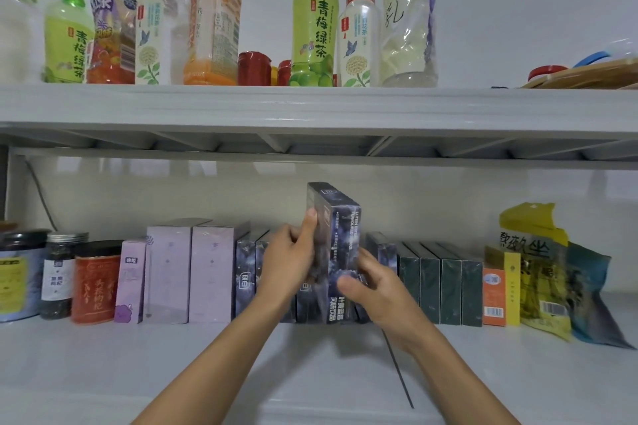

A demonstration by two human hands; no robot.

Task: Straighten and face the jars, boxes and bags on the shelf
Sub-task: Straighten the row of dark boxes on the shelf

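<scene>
Both forearms reaching in over the shelf. Mid-row, dark box raised, tilted, left hand gripping its upper side, right hand clasping its lower edge. Facing step underway, probably; next: lowering upright into the gap, spine flush.

The single head-worn view faces a white two-tier shelf unit head-on, level with the grey ribbed edge of the upper shelf board. It sits close: both bare forearms enter from 6 o'clock and reach the row of boxes at centre. Plastic drink bottles fill 10 to 1 o'clock, and the white lower shelf surface spreads from 7 to 5 o'clock. Wide-angle bending curves the edges.
</scene>
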